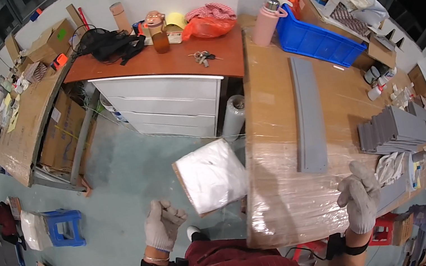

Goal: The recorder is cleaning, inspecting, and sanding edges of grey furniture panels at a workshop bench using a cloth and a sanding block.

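My left hand (163, 226), in a whitish knitted glove, hangs above the floor with its fingers loosely bent and apart; nothing shows in it. Closest to it is a white plastic-wrapped bundle (212, 176) with a brown cardboard edge. Over the near right part of the wrapped worktable (275, 196) is my right hand (360, 197), gloved too, its fingers half curled and no object seen in them. A long grey strip-like panel (307, 116) lies on the table ahead of that hand. Beyond it to the right stands a stack of grey panels (392, 130).
A blue bin (316, 38) and a pink bottle (265, 24) stand at the table's far end. Ahead, a reddish-brown desktop (167, 67) holds keys (204, 57) and a drink bottle (158, 34). A blue stool (66, 228) is at left. Other people are at both sides.
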Action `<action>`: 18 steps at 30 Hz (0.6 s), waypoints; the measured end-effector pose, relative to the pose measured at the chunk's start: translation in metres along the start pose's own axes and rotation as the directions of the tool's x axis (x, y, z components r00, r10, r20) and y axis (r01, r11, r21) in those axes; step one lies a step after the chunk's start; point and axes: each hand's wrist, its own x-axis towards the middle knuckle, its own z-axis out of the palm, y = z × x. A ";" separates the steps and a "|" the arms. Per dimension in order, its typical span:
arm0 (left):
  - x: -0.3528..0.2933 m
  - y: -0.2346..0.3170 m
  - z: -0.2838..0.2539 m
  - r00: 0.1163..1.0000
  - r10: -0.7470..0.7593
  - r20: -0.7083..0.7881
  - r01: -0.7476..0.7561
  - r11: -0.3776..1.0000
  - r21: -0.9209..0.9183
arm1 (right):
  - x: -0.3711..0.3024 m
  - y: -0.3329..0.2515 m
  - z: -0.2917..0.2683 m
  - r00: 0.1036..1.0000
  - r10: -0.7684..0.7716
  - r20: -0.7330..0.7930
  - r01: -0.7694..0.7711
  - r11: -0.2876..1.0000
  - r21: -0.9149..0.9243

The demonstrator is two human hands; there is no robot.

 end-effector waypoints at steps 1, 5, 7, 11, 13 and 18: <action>-0.001 0.021 -0.017 1.000 -0.013 0.011 0.013 1.000 0.022 | -0.011 -0.008 0.023 0.992 -0.109 -0.057 0.108 0.994 -0.016; 0.012 0.084 -0.084 0.994 -0.023 -0.106 0.033 0.996 0.088 | -0.021 -0.066 0.071 0.918 -0.392 -0.063 0.365 0.897 -0.250; 0.026 0.107 -0.117 0.981 -0.010 -0.193 0.031 0.994 0.102 | -0.017 -0.088 0.069 0.851 -0.519 -0.082 0.489 0.840 -0.234; 0.048 0.160 -0.072 0.947 0.128 -0.296 -0.080 0.983 0.168 | 0.016 -0.089 0.126 0.440 -0.605 -0.664 0.508 0.777 -0.372; 0.069 0.192 -0.107 0.964 0.104 -0.244 -0.068 0.986 0.153 | 0.043 -0.086 0.154 0.754 -0.654 -0.068 0.656 0.755 0.003; 0.161 0.291 -0.154 0.982 0.164 -0.092 -0.154 0.982 0.113 | 0.117 -0.074 0.272 0.534 -0.562 -0.631 0.567 0.792 -0.226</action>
